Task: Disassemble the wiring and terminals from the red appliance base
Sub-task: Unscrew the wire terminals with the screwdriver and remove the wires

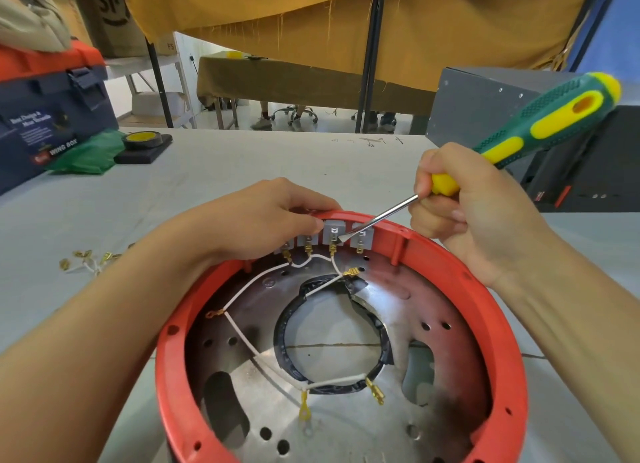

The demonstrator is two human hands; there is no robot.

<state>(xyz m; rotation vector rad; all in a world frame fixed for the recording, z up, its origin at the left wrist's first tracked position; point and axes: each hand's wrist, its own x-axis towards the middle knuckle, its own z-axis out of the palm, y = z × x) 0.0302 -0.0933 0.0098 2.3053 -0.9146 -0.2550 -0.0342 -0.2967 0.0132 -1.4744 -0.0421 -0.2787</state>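
Two white wires with brass ends lie loose across the metal plate inside the red base, which sits at the near edge of the table. At the base's far rim stands a row of grey terminal blocks, their brass tabs pointing down into the base. The left hand lies over that rim, fingers curled on it and pressing beside the blocks. The right hand grips a screwdriver; its shaft slants down and left, tip touching a block right of the left fingers. Prying there looks next. Further left lie loose brass connectors, then a toolbox.
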